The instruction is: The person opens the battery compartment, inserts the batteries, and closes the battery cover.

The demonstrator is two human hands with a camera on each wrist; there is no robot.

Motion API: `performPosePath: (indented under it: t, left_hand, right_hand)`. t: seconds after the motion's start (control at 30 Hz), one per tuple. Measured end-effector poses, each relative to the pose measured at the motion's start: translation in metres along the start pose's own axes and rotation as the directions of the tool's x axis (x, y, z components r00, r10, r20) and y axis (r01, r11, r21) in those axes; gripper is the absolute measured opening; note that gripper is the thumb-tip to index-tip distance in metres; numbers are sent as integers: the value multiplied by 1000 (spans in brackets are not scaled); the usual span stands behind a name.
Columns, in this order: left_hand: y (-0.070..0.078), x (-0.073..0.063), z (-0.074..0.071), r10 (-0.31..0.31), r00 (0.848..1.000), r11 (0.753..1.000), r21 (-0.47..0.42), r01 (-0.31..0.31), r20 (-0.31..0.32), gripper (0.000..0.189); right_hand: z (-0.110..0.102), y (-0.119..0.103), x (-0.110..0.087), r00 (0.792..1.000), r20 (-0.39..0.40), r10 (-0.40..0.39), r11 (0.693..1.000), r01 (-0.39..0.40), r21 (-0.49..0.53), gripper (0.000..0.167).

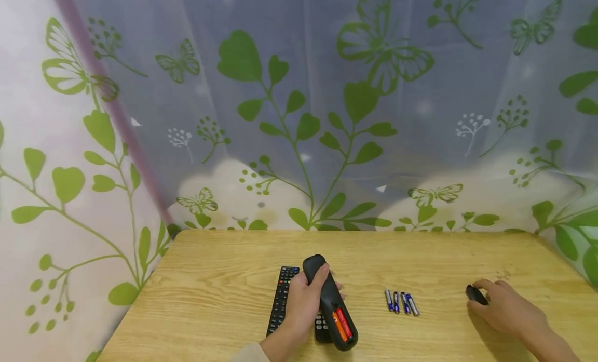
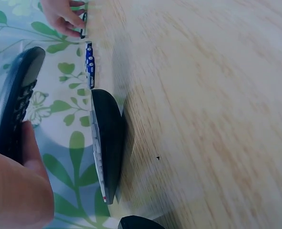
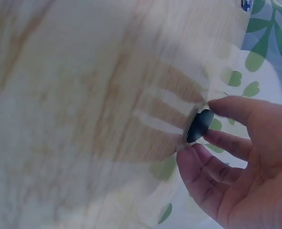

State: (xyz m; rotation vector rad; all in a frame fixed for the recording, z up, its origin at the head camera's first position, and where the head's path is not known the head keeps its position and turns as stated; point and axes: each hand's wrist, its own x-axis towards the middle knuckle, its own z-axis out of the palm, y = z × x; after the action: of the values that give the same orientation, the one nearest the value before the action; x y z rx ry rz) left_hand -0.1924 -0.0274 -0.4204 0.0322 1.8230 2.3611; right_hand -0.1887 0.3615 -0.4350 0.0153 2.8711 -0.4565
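Note:
My left hand grips a black remote control above the table, its back turned up. The battery compartment is uncovered, with a red battery and an orange battery inside. In the left wrist view the buttons of this remote face down. At the right, my right hand pinches a small black battery cover at the tabletop. The right wrist view has thumb and fingertips at the edges of the cover.
Several blue-and-silver batteries lie in a row on the wooden table, between the hands. A long black remote lies left of my left hand; another remote lies partly hidden under the held one. A leaf-patterned curtain hangs behind.

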Motion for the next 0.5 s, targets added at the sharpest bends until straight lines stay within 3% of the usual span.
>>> performPosePath:
  t: [0.23,0.5]
  left_hand:
    - [-1,1,-1,4,1000,1000,17,-4,1,43]
    - [-1,-1,-2,-2,1000,1000,-14,3,19,44]
  right_hand:
    - [-1,-5,5,1000,3,14,1000,-14,-3,51]
    - [0,-6,6,999,-21,40,999,-40,25,51]
